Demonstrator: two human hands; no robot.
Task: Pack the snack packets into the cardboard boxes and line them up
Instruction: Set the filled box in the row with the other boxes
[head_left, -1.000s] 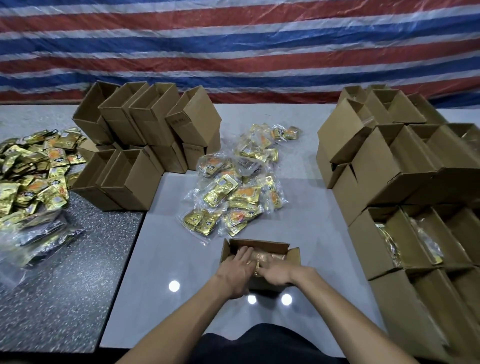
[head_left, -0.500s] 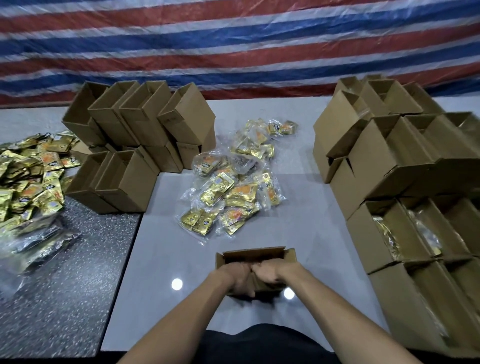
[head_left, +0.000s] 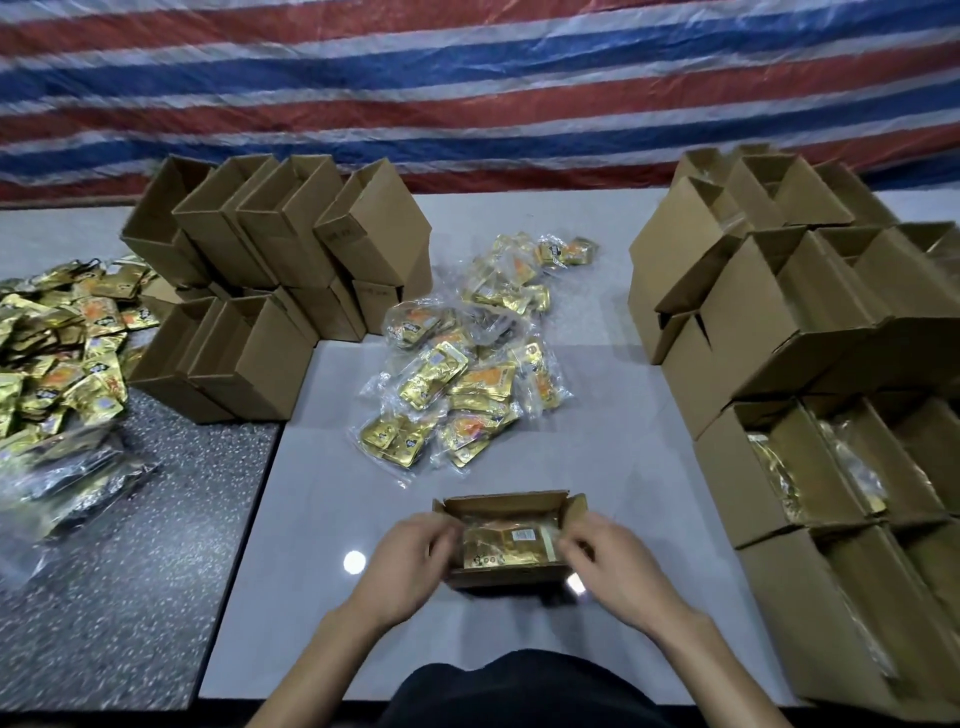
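A small open brown cardboard box (head_left: 506, 576) stands on the pale grey bench (head_left: 623, 467) at the near edge, directly before the person, with its flaps raised. Inside lies a clear-wrapped bundle of gold foil snack packets (head_left: 506, 545), flat and filling most of the opening. The left hand (head_left: 410, 566) is at the left end of the box, fingers curled round that end and gripping it. The right hand (head_left: 608, 561) is at the right end, fingers curled in over the rim beside the raised flap and holding that end; slight blur hides whether the fingertips also touch the bundle. Beyond the box, in the middle of the bench, lies a loose heap of clear bags of gold packets (head_left: 457, 374), apart from the box. To the left stands a cluster of empty upright brown cardboard boxes (head_left: 270, 270), stacked in two tiers. Left of these, a spread of loose gold foil packets (head_left: 57, 353) lies partly on a dark speckled bench surface (head_left: 130, 571), with crumpled clear plastic bags (head_left: 67, 483) just in front. On the right, a stack of brown cardboard boxes (head_left: 779, 312) rises in tiers; the open boxes at its near side (head_left: 727, 467) show gold packets within. A red, white and blue striped tarpaulin (head_left: 467, 78) hangs behind the bench.
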